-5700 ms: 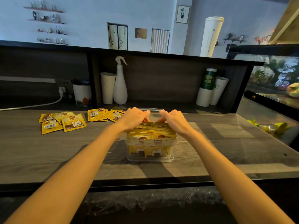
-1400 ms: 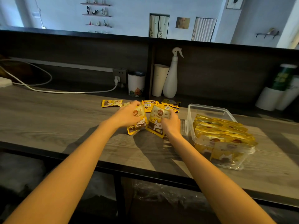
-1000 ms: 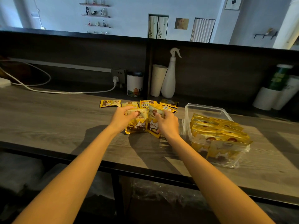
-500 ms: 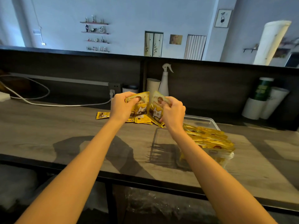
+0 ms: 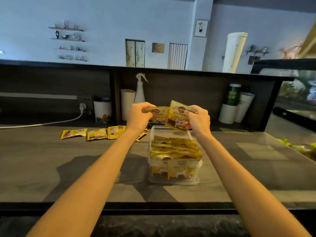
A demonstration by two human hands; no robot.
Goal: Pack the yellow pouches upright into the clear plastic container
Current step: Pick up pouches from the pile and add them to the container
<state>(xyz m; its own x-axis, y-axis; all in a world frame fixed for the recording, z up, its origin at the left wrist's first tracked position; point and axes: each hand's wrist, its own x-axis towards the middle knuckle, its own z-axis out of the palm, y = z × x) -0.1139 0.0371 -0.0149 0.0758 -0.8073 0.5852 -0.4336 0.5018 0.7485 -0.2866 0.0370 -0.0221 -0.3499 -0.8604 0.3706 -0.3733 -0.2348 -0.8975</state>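
The clear plastic container (image 5: 174, 181) stands on the wooden counter, its near part filled with several yellow pouches (image 5: 174, 150) set upright; its far end is bare. My left hand (image 5: 138, 115) holds one yellow pouch (image 5: 158, 115) by its top edge above the container's far end. My right hand (image 5: 198, 119) grips a second yellow pouch (image 5: 176, 118) beside it, cat print facing me. Three loose pouches (image 5: 96, 134) lie flat on the counter to the left, and more are partly hidden behind my left forearm.
At the back of the counter (image 5: 51, 168) stand a white spray bottle (image 5: 140, 90), a paper cup stack (image 5: 127, 103), a printed mug (image 5: 102, 110) and cups at right (image 5: 236, 103). A white cable (image 5: 41, 124) runs from a wall socket. A glass case (image 5: 297, 100) is at right.
Both hands picked up a pouch each from the loose pile on the left, lifted them and carried them right; they now hover over the container's far end.
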